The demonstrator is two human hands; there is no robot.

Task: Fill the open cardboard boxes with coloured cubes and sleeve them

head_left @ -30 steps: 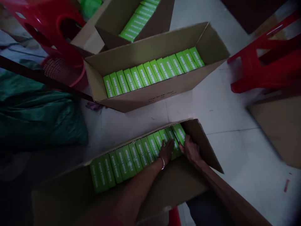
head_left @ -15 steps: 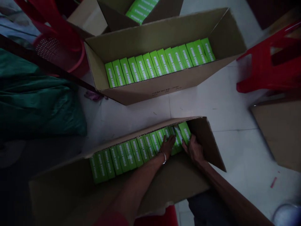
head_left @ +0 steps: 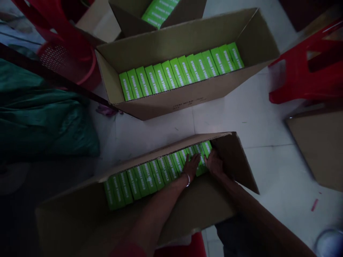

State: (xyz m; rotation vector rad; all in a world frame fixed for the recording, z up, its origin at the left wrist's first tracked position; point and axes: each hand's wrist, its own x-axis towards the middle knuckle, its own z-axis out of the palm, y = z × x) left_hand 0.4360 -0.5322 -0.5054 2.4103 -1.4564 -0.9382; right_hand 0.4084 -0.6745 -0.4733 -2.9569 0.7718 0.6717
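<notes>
Head view: left hand point(head_left: 192, 166) and right hand point(head_left: 213, 165), fingers flat and pressed together, rest on the green packets point(head_left: 150, 175) lining the near cardboard carton point(head_left: 230, 157).

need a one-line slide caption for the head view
Both hands, left and right, press on the right end of a row of green packets inside the near cardboard carton on a tiled floor.

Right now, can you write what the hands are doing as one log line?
left hand: flat on green packs | right hand: pressing row's end pack | where: near carton | beyond: second carton, also packed
</notes>
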